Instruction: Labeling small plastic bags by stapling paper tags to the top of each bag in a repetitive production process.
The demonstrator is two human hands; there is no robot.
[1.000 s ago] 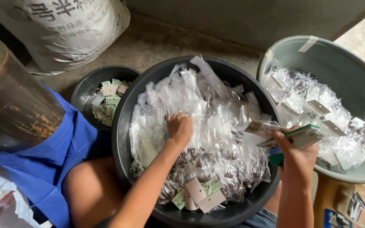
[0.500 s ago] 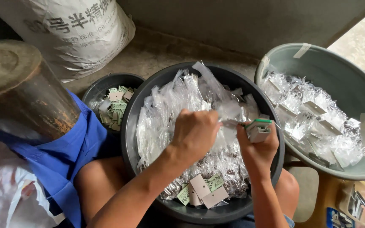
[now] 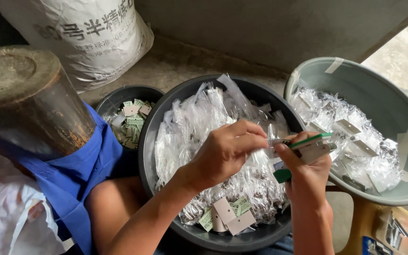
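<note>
Head view, and we read it from left to right: a rusty cylinder [image 3: 24, 101] fills the upper left, a blue cloth [image 3: 83, 174] lies below it, then a small black tub [image 3: 119, 97] of green and tan cards. In the centre, over the large black basin [image 3: 166, 113] heaped with clear packets, our left hand [image 3: 225, 153] pinches a clear packet [image 3: 258, 158], fingers closed on it. Just right of it and touching, our right hand [image 3: 308, 170] is closed around a green-handled stapler [image 3: 303, 148], its long axis running left to right, nose toward the packet. A grey tub [image 3: 388, 87] of finished packets sits at the right.
</note>
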